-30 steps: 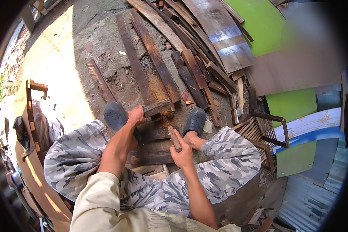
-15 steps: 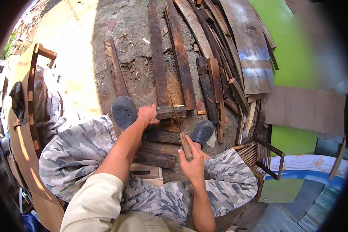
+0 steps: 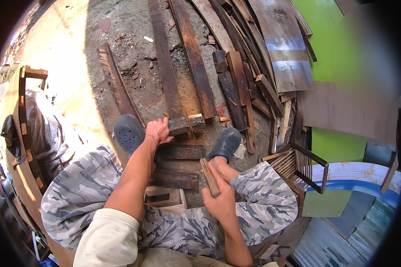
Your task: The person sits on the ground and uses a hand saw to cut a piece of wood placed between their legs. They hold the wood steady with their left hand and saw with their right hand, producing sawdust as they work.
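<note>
My left hand is closed around the left end of a short dark wooden block, which lies across other boards between my feet. In my right hand is the wooden handle of a handsaw. Its thin blade slants up and to the left, crossing the block near its right end. Pale, freshly exposed wood shows along the block's top edge by the blade. Beneath and nearer to me lie dark wooden pieces. How deep the blade sits cannot be made out.
Long weathered boards stretch away over the ground, with orange-brown sawdust between them. A pile of planks lies at the right, near a slatted wooden rack. Dark clogs are on my feet. A curved wooden panel stands left.
The saw handle has drawn back toward me, farther from the block. My left hand keeps its hold on the block. The whole view has shifted slightly.
</note>
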The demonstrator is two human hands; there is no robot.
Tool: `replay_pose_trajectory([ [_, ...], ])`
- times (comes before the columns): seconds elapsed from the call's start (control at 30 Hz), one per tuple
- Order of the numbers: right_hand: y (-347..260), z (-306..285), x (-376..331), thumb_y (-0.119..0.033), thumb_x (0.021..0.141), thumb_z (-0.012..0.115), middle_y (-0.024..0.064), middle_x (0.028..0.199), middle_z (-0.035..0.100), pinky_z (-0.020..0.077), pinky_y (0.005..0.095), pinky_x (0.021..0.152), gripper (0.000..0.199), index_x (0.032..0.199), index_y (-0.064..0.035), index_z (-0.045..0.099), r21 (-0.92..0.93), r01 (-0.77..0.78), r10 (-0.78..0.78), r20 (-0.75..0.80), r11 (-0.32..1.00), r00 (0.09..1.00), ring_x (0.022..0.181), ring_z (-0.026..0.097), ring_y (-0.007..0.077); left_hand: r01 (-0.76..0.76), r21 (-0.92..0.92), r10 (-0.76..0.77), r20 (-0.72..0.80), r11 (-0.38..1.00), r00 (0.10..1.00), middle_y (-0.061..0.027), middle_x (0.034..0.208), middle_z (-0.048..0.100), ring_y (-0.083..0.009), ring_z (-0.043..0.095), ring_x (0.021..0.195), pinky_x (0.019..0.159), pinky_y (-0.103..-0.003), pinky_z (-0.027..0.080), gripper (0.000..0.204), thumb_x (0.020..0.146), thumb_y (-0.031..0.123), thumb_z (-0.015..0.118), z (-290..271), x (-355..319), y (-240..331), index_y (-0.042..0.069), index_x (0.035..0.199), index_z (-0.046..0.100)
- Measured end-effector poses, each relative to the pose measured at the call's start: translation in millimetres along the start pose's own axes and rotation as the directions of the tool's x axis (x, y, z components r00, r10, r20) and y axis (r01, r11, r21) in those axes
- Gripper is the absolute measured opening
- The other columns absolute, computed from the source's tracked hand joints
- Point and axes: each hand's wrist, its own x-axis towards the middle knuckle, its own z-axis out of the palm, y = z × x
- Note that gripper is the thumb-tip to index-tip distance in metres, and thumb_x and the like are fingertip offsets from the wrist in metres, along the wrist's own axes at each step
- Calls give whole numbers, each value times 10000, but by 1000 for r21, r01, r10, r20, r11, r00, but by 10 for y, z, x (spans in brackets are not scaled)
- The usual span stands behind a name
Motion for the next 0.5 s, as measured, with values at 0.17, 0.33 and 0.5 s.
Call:
replay_pose_trajectory([
  [0.17,241,263,595,-10,811,588,200,1345,649,450,319,1050,632,1441,-3,532,133,-136,136,11,982,991,1226,632,253,-6,8,6,-2,1000,1000,-193,1072,688,-358,706,982,825,-449,570,715,743,538,822,-10,-29,51,27,1155,538],
  [0.33,-42,-4,-115,-37,806,589,241,1286,667,496,346,991,648,1451,-36,531,57,-68,67,13,996,998,1171,671,275,-10,-3,10,-62,1000,998,-193,1073,664,-371,691,997,825,-452,567,698,736,507,840,101,-71,1,25,1129,522],
  [0.5,396,358,443,-32,811,588,233,1296,664,485,331,1005,641,1450,-26,530,50,-20,23,-56,999,998,1176,665,275,-22,-29,19,-73,999,997,-192,1062,665,-367,694,987,818,-455,567,703,728,494,847,102,-22,42,22,1130,515],
])
